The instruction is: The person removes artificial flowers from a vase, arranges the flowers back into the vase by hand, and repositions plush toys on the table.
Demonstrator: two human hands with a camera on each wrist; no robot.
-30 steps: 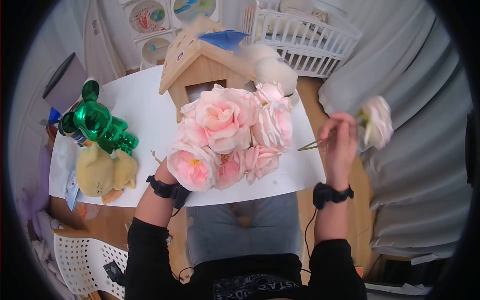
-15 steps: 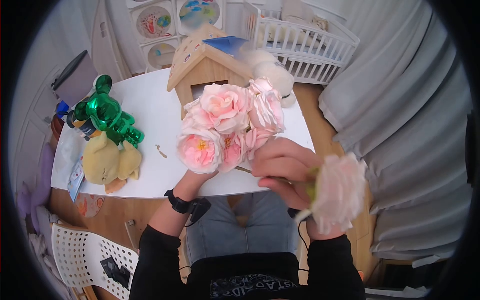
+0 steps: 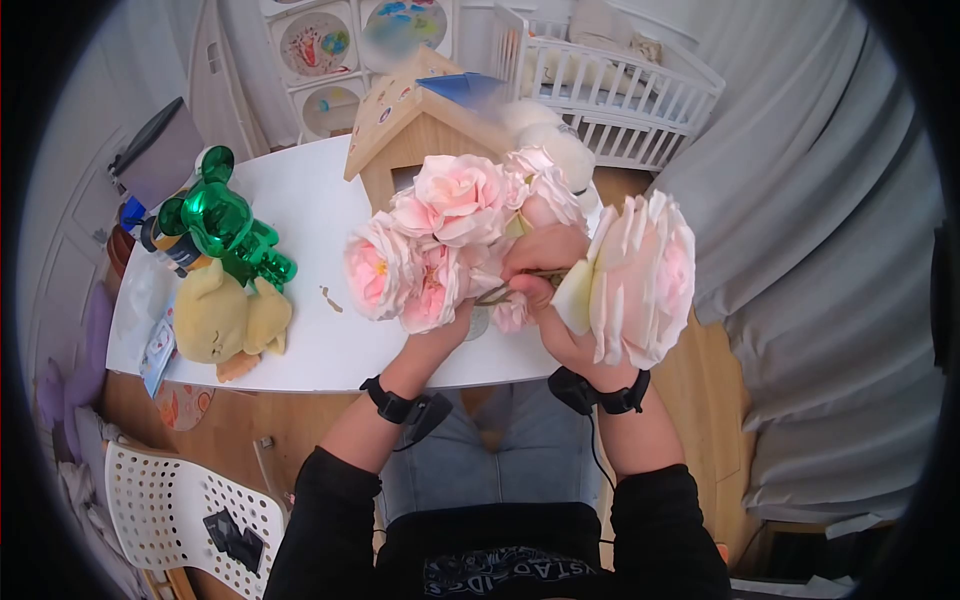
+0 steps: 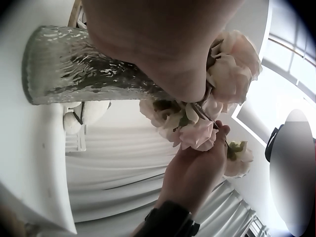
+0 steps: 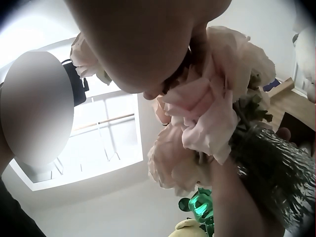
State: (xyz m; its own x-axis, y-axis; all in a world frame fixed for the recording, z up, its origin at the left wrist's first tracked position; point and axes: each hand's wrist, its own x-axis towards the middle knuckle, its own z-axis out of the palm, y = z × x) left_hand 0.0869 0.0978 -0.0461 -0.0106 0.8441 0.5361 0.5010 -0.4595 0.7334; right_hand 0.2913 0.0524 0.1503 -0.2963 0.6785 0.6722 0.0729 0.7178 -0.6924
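A bunch of pink artificial roses (image 3: 460, 200) stands in a ribbed clear glass vase (image 4: 59, 71) on the white table (image 3: 330, 350). My left hand (image 3: 452, 328) holds the vase near its neck, mostly hidden under the blooms in the head view. In the right wrist view, fingertips (image 5: 283, 133) show behind the glass. Beside the bunch, my right hand (image 3: 565, 340) pinches the stem of a single large pale pink rose (image 3: 645, 285). This rose faces right, while its stem points left among the other stems.
Behind the flowers sits a wooden toy house (image 3: 420, 130) beside a white plush toy (image 3: 555, 150). A shiny green bear figure (image 3: 220, 220) and a yellow plush toy (image 3: 215, 315) occupy the table's left end. Grey curtains (image 3: 830, 250) hang at the right.
My right hand has brought the single rose from the far right in to the bunch, its stem now among the others. My left hand stays at the vase under the blooms.
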